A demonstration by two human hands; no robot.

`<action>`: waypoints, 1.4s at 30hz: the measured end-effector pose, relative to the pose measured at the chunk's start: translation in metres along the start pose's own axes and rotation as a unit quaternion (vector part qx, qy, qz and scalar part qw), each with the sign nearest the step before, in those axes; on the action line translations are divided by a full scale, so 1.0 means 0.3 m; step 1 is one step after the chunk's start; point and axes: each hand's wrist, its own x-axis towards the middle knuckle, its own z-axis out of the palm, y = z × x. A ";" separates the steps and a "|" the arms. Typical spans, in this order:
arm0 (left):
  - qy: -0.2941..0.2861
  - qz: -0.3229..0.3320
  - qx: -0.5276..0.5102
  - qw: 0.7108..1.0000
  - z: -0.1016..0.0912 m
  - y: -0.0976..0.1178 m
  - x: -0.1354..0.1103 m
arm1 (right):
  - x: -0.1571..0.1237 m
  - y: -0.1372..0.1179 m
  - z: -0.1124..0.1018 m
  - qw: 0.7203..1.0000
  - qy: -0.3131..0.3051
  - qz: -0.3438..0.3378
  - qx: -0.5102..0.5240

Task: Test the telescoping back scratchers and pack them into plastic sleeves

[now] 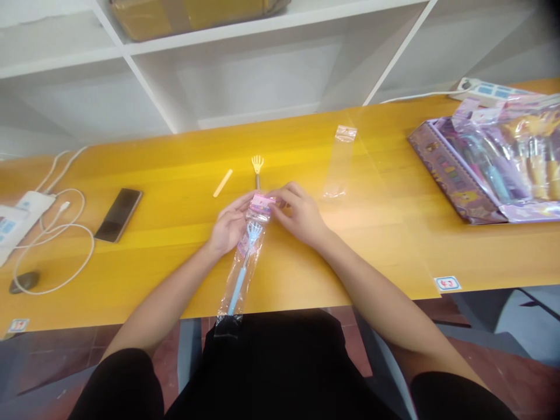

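Note:
Between my two hands lies a clear plastic bag with a pink header (pixel 261 204). Inside it is a blue back scratcher (pixel 238 286), its claw end toward the header and its handle toward me. My left hand (pixel 230 226) is closed on the bag's left edge near the header. From the right, my right hand (pixel 301 213) pinches the header's corner with bent fingers. Just beyond the hands rests a yellow back scratcher (pixel 258 165), claw end away from me, its lower part hidden. A short pale yellow stick (pixel 223 183) lies to its left.
An empty clear bag (pixel 340 160) lies right of my hands. At the right stands a purple display box (pixel 455 175) of packaged items. A phone (pixel 119 214), a white cable (pixel 90 256), a power strip (pixel 26 219) and a dark mouse (pixel 25 282) are at the left. White shelves (pixel 280 35) back the table.

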 end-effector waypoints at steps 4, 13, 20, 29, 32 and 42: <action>-0.014 0.000 0.005 1.000 0.001 0.001 0.000 | -0.003 -0.001 0.003 1.000 -0.007 -0.012 0.004; -0.019 0.000 0.005 1.000 -0.003 -0.001 -0.001 | -0.007 -0.010 0.006 0.999 -0.037 -0.009 0.004; -0.017 0.000 0.003 1.000 -0.002 0.004 -0.001 | -0.008 -0.015 0.004 1.000 -0.028 -0.005 0.006; -0.015 -0.004 0.051 0.999 -0.010 -0.021 0.001 | -0.004 0.022 0.025 0.992 0.013 0.084 0.089; -0.014 -0.022 0.083 0.996 -0.022 -0.052 -0.001 | 0.000 0.009 0.013 0.994 0.038 0.073 0.068; 0.001 -0.014 0.144 0.990 -0.039 -0.067 0.004 | 0.002 -0.012 -0.007 0.999 -0.002 -0.028 0.034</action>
